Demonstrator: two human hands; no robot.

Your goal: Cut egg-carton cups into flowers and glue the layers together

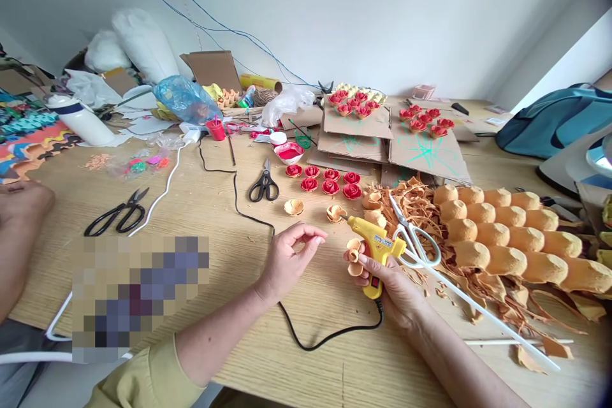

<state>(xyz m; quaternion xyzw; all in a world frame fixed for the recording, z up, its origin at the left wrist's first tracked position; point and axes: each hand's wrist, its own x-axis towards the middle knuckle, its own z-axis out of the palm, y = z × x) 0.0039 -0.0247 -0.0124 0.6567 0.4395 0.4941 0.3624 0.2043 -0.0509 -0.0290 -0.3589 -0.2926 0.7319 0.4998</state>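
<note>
My right hand (399, 290) is wrapped round a yellow hot glue gun (375, 239), its nozzle pointing up and left. A long white glue stick (492, 312) trails from the gun's back. The same hand also holds a small flower (354, 258) of orange egg-carton pulp against the gun. To the left, my left hand (291, 258) is raised above the table, thumb and fingers drawn together in a pinch; anything between the tips is too small to make out. Two unpainted carton flowers (294, 206) lie beyond my hands, with several red-painted flowers (329, 187) behind them.
White-handled scissors (415, 239) rest on carton scraps beside an egg carton (507, 229). Black scissors (263, 185) and a red paint bowl (289, 152) lie farther back. The gun's black cord (310, 349) loops across the table. Another person's hand (23, 217) is at left.
</note>
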